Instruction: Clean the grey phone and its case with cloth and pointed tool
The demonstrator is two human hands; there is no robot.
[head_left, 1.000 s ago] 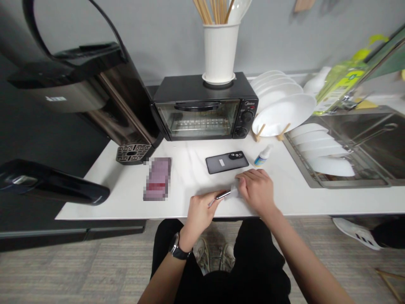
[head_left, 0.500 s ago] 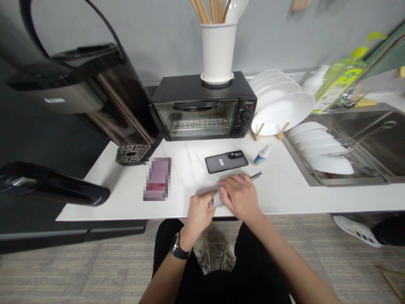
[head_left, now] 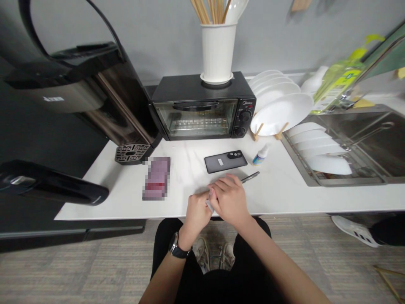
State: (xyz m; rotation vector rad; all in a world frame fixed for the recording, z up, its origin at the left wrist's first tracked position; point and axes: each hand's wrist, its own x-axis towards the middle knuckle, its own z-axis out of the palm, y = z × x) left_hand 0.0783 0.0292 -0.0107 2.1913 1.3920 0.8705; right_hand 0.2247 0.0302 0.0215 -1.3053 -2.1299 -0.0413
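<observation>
A slim dark grey bar [head_left: 251, 177], perhaps a phone seen edge-on, sticks out to the right from beneath my right hand [head_left: 229, 197]. That hand is closed over the bar, with a bit of white cloth [head_left: 209, 206] showing at its thumb side. Against it, my left hand [head_left: 198, 209] is closed around the bar's left end, which is hidden. Just beyond my hands lies a grey, black-edged phone case or phone [head_left: 225, 161], camera side up. A small white spray bottle [head_left: 260, 155] with a blue label stands to its right.
On the white counter [head_left: 177, 169] lies a blurred-out purple rectangle [head_left: 157, 179] at left. Behind stands a black toaster oven [head_left: 199, 109], with a drink dispenser [head_left: 104, 97] to its left. White plates [head_left: 281, 114] stand in a rack beside the sink [head_left: 316, 179].
My right hand has slid left along the grey bar with the cloth, up against my left hand. More of the bar's right end shows. My left hand has hardly moved.
</observation>
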